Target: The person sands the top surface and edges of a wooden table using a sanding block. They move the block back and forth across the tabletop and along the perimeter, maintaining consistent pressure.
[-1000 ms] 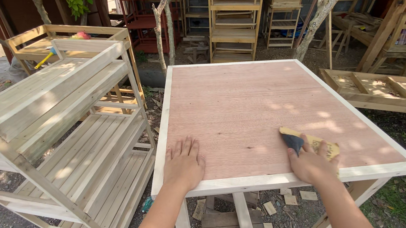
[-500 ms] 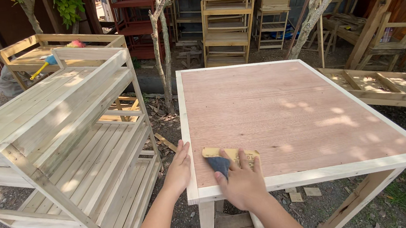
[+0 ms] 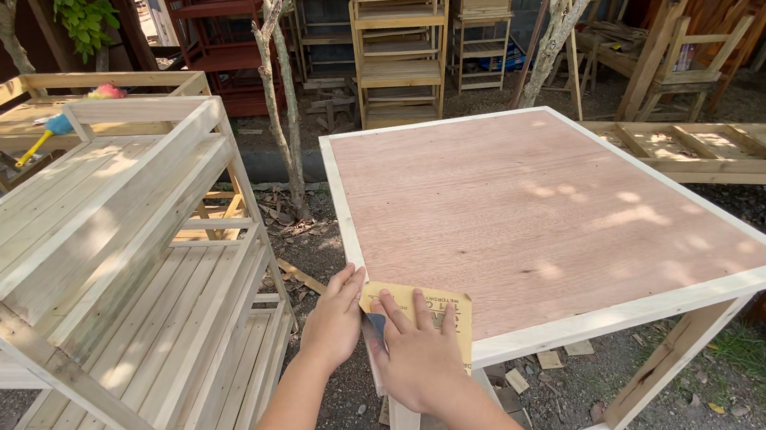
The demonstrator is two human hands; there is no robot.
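Observation:
A square wooden table (image 3: 535, 218) with a reddish plywood top and a pale wood rim stands in front of me. My right hand (image 3: 417, 358) presses a sheet of tan sandpaper (image 3: 445, 308) flat on the table's near left corner. A dark blue-grey part of the sheet shows under my fingers. My left hand (image 3: 332, 320) rests against the left rim of the table, right next to the sandpaper, fingers together.
A pale slatted wooden shelf unit (image 3: 95, 274) lies tilted to the left. A thin tree trunk (image 3: 280, 93) stands behind the table. Wooden frames (image 3: 737, 149) lie at the right, stacked chairs and racks (image 3: 402, 33) at the back. Wood scraps litter the dirt.
My right hand has slid the sandpaper leftward along the near edge to the near left corner. My left hand has moved from the tabletop to the left rim. My view has shifted.

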